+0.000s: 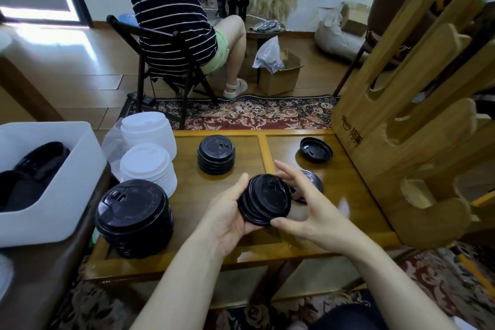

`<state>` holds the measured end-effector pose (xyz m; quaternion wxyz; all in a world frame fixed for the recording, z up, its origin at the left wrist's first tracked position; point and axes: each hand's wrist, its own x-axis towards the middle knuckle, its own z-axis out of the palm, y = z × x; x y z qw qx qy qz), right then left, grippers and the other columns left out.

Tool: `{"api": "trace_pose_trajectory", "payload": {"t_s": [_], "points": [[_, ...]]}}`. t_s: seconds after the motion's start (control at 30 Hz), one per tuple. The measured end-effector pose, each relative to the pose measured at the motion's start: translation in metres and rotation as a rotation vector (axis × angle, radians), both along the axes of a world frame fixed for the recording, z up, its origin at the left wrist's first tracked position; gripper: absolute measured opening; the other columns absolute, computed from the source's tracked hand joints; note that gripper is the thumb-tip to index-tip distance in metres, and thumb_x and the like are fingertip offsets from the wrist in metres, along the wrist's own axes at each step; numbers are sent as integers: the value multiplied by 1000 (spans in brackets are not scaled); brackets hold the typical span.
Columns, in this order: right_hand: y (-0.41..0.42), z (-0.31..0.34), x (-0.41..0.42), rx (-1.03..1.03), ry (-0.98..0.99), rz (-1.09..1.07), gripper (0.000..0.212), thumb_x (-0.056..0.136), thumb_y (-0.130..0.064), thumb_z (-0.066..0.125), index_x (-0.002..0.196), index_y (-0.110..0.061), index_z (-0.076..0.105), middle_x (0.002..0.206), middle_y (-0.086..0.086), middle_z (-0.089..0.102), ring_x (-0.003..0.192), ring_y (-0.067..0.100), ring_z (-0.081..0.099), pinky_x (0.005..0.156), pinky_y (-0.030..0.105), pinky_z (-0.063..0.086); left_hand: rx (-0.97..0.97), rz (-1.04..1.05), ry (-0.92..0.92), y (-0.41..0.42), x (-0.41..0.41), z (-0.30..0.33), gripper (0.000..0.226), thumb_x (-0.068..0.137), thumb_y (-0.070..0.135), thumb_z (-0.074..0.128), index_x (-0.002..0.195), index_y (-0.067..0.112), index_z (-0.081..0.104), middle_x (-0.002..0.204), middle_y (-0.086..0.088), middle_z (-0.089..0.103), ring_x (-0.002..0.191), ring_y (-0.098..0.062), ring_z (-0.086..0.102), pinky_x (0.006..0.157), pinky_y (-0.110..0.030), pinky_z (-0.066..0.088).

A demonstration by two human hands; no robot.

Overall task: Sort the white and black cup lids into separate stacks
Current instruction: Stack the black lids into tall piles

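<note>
My left hand (230, 211) holds a small stack of black lids (265, 199) above the wooden table (241, 249), fingers curled under it. My right hand (308, 209) closes on the same stack from the right, thumb below and fingers over the top. A tall black stack (134, 214) stands at the table's near left. A shorter black stack (216, 154) sits at the back middle. Two white stacks (147, 166) (147, 128) stand at the left edge. One black lid (316, 149) lies upside down at the back right; another lid (314, 181) is partly hidden behind my right hand.
A white bin (53, 195) with black lids inside stands at the left. A tall wooden rack (415, 128) rises along the table's right side. Beyond the table a person in a striped shirt (174, 8) sits on a folding chair, beside a cardboard box (278, 75).
</note>
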<state>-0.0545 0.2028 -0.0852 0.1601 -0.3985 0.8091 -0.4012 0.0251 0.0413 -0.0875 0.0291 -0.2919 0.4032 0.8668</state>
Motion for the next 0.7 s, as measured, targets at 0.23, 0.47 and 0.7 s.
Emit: {"api": "trace_pose_trajectory", "payload": {"t_s": [0.23, 0.47, 0.7], "points": [[-12, -3, 2, -82, 22, -250, 81, 75, -30, 81, 143, -25, 37, 124, -15, 42, 116, -13, 42, 95, 11, 44, 168, 142, 130, 3, -3, -3, 32, 103, 14, 43, 128, 3, 59, 114, -17, 72, 102, -29, 68, 84, -42, 56], [-20, -2, 7, -13, 80, -302, 80, 59, -62, 68, 127, -29, 42, 122, -15, 48, 119, 5, 48, 101, 34, 47, 355, 245, 172, 8, -3, -4, 40, 98, -7, 36, 131, 7, 52, 105, -20, 72, 90, -31, 70, 75, -44, 56], [-23, 3, 15, 48, 155, -382, 78, 64, -57, 80, 122, -30, 35, 117, -12, 49, 113, 9, 51, 92, 30, 51, 382, 383, 206, 19, -5, -4, 43, 97, -7, 32, 135, 4, 50, 120, -25, 66, 107, -37, 65, 80, -43, 55]]}}
